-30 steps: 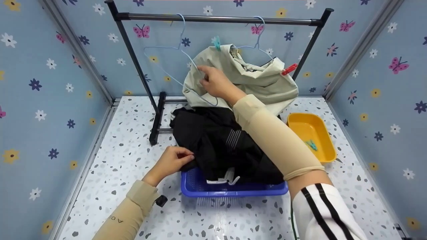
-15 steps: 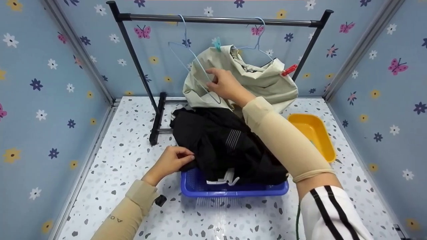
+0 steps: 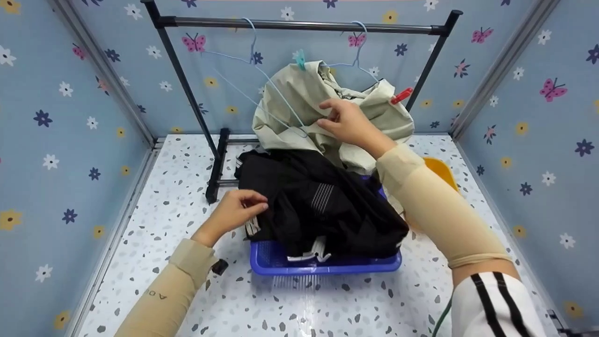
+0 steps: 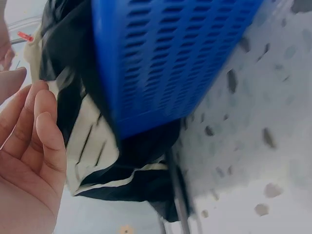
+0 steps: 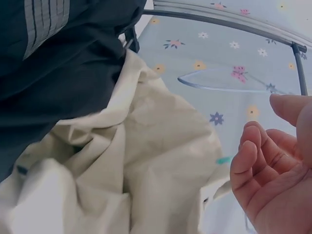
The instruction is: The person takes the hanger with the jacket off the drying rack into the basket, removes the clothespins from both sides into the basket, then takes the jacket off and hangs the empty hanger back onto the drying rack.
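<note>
My left hand (image 3: 234, 213) hovers at the left edge of a black garment (image 3: 299, 196) with white stripes. Its fingers are loosely bent with nothing between them in the left wrist view. The garment lies heaped over a blue perforated basket (image 3: 327, 269). My right hand (image 3: 348, 122) is in front of a pale grey-green garment (image 3: 290, 103), fingers relaxed and holding nothing. That garment hangs from a light blue hanger (image 3: 358, 61) with a teal clothespin (image 3: 300, 60) and a red clothespin (image 3: 401, 95) on it. Left of it a bare blue hanger (image 3: 252, 61) dangles, twisted.
A black rack (image 3: 299, 24) stands at the back, its left foot (image 3: 217, 171) on the speckled floor (image 3: 178, 178). A yellow tray (image 3: 442, 171) sits at the right, mostly hidden by my right forearm. Patterned walls (image 3: 56, 140) enclose the space.
My right hand has moved right, away from the bare hanger, which has swung and turned. My left hand has let go of the black garment and risen slightly, baring a striped patch.
</note>
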`<move>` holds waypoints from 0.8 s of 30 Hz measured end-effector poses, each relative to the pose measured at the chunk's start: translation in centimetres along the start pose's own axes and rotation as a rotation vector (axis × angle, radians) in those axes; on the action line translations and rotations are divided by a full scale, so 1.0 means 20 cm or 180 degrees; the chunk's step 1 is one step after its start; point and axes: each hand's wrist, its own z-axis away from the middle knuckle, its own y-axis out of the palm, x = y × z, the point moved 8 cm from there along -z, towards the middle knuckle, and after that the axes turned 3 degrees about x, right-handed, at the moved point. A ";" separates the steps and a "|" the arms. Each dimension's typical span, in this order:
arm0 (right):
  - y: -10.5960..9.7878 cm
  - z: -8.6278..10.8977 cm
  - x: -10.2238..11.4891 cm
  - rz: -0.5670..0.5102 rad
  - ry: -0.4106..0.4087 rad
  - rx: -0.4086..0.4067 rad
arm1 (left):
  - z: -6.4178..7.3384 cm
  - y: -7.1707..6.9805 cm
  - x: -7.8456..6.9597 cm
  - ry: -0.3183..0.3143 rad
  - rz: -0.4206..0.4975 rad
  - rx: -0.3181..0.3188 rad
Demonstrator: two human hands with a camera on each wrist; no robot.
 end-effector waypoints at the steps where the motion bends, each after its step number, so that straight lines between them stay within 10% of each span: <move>1: -0.01 0.02 -0.02 -0.0002 0.0017 -0.0017 | -0.02 -0.02 -0.01 0.0001 -0.0017 -0.0037; 12: 0.00 0.21 -0.30 -0.0089 0.0364 0.0185 | -0.22 -0.20 0.03 -0.0347 -0.0287 -0.0491; 24: 0.18 0.33 -0.54 -0.0163 0.0668 0.0548 | -0.31 -0.14 0.27 -0.1263 -0.0121 0.0221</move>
